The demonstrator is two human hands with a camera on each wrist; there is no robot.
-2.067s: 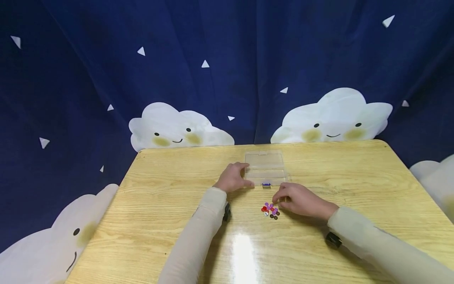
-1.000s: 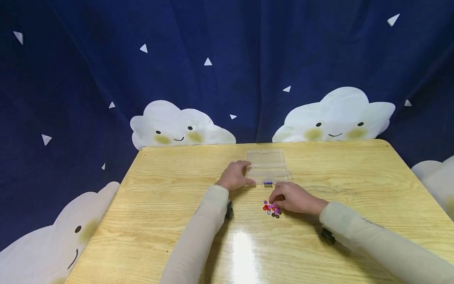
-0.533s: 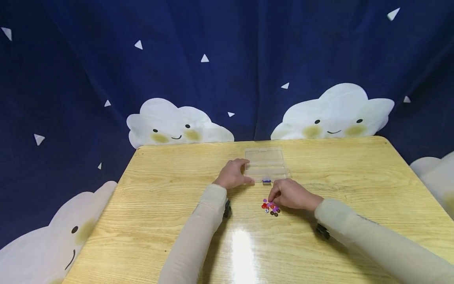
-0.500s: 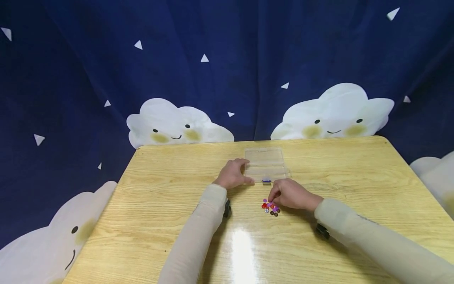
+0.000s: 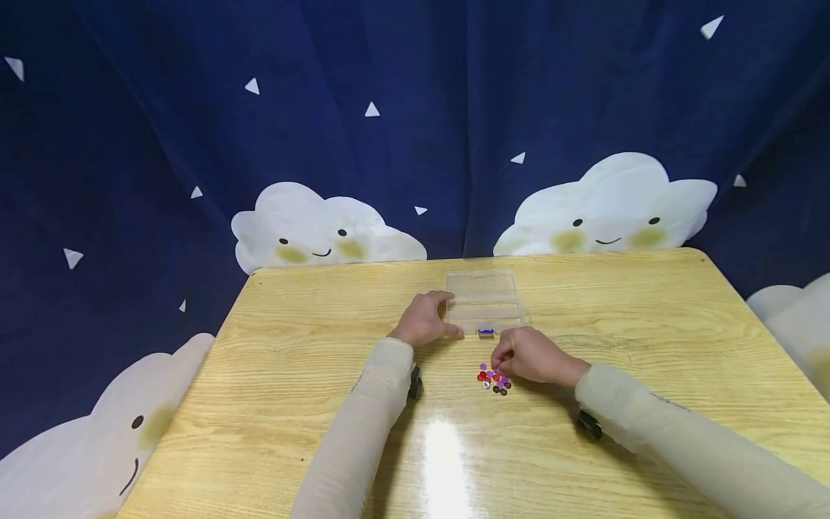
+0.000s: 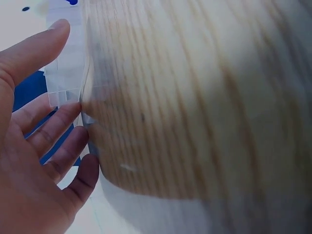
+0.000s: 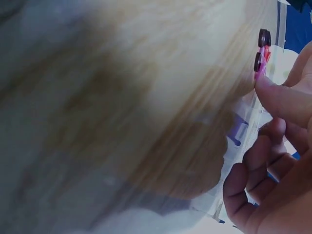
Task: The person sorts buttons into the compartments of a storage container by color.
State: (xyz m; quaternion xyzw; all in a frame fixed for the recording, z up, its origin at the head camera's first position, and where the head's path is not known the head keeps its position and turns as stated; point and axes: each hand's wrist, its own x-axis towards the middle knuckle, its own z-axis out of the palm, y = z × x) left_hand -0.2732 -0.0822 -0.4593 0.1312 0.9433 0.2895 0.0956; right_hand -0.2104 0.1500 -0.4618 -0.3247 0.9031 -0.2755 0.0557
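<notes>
A hinged clear plastic box lies with its lid laid back on the wooden table, a small blue piece at its front edge. My left hand holds the box's left end, thumb at the front corner and fingers towards the hinge. Just in front of the box is a small pile of round buttons, purple, red, dark brown and one whitish. My right hand is at the pile's far right side, thumb and forefinger pinching a purple button. In the right wrist view, brown buttons show beyond the thumb tip.
The wooden table stretches around both hands, with a bright light reflection in front. Behind its far edge hangs a dark blue curtain with white clouds and triangles.
My right hand has moved slightly left onto the pile, and its thumb and forefinger have closed on a purple button. My left hand stays on the box. The view has shifted a little.
</notes>
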